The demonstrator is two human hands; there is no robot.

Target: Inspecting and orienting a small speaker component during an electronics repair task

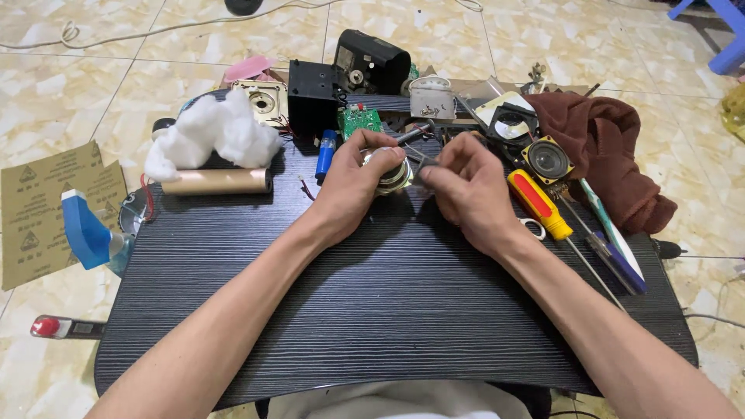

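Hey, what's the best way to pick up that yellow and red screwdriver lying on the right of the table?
Probably grip the screwdriver by its thick yellow and red handle, coming from above with the right hand, which is nearest. The handle lies flat and bare on the table; the thin shaft runs away toward the near right edge.

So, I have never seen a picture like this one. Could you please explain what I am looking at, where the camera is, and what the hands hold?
There is one picture, taken by a camera worn on a person's head and looking down, so both arms are that person's own. They work over a dark striped table that stands on a tiled floor. The left hand grips a round metal part. The right hand pinches a small dark piece against it; what it is, I cannot tell. Around them lie white stuffing, a cardboard roll, a green circuit board, a small speaker, a red and yellow screwdriver and a brown cloth.
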